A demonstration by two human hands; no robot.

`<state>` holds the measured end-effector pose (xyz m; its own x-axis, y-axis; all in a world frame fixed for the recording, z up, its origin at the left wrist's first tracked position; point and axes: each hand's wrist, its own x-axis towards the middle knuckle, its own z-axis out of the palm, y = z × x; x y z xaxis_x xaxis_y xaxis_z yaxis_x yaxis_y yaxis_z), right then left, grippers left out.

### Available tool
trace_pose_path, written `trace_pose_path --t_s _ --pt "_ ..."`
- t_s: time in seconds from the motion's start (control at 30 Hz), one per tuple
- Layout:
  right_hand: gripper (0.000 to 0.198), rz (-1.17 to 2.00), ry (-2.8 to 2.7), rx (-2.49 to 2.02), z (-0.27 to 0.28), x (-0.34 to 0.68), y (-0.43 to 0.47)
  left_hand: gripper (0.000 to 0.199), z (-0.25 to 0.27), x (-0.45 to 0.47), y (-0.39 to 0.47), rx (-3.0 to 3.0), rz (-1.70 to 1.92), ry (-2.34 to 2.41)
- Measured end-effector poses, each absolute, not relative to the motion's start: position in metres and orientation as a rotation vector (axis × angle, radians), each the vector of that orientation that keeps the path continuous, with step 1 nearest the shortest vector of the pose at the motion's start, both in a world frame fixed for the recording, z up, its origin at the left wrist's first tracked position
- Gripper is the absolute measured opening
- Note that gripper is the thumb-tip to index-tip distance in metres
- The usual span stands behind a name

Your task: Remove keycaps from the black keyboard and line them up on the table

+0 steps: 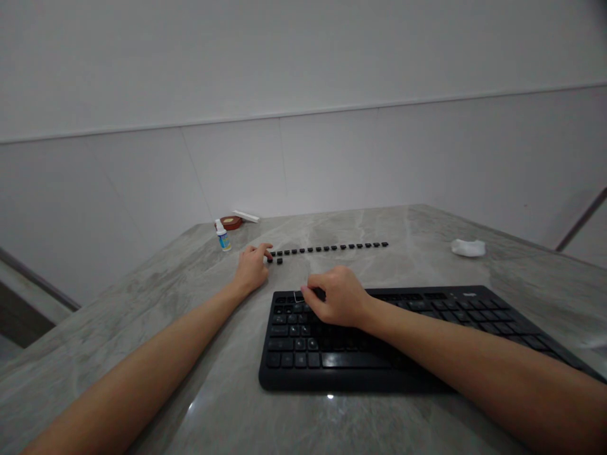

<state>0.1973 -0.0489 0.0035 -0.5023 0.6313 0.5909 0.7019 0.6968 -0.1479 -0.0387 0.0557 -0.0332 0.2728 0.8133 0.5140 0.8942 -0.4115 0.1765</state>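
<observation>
My right hand [337,296] is closed in a pinch over the upper left of a black keyboard [353,379]. From its fingers a thin wire keycap puller [298,296] sticks out to the left, over the top row of keys. My left hand [253,265] is beyond the keyboard's left corner, its fingers apart. One fingertip touches a small black keycap [270,260] on the table. To the right of that lies another keycap [279,261]. Behind them a long row of black keycaps [326,248] stretches to the right. Several key spots near my right hand are hidden.
On the grey marbled table [227,404], a small white bottle [222,236] with a blue label stands at the back left. Behind it are a reddish-brown case [231,222] and a flat white object [246,216]. A crumpled white wad [468,248] lies to the right. A wall [327,164] rises behind.
</observation>
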Motion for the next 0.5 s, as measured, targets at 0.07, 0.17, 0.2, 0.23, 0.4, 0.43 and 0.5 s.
trace_pose_path --t_s 0.07,0.17,0.2,0.23,0.4,0.43,0.5 --pt "0.033 -0.145 -2.278 -1.015 0.0042 0.1970 -0.0492 0.066 -0.0326 -0.0386 0.0553 -2.390 -0.838 -1.587" --pt "0.033 -0.133 -2.279 -1.016 0.0043 0.1969 -0.0490 0.071 -0.0323 -0.0372 0.0542 -2.418 -0.838 -1.538" --pt "0.033 -0.129 -2.279 -1.015 0.0041 0.1969 -0.0487 0.072 -0.0326 -0.0367 0.0538 -2.435 -0.825 -1.515" --pt "0.033 -0.125 -2.280 -1.014 0.0040 0.1969 -0.0485 0.073 -0.0329 -0.0363 0.0535 -2.453 -0.808 -1.491" --pt "0.033 -0.125 -2.276 -1.018 0.0034 0.1969 -0.0474 0.072 -0.0353 -0.0361 0.0538 -2.486 -0.744 -1.424" --pt "0.033 -0.124 -2.277 -1.019 0.0034 0.1968 -0.0474 0.072 -0.0355 -0.0361 0.0540 -2.481 -0.742 -1.433" --pt "0.033 -0.121 -2.280 -1.021 0.0034 0.1968 -0.0476 0.071 -0.0354 -0.0361 0.0541 -2.473 -0.736 -1.460"
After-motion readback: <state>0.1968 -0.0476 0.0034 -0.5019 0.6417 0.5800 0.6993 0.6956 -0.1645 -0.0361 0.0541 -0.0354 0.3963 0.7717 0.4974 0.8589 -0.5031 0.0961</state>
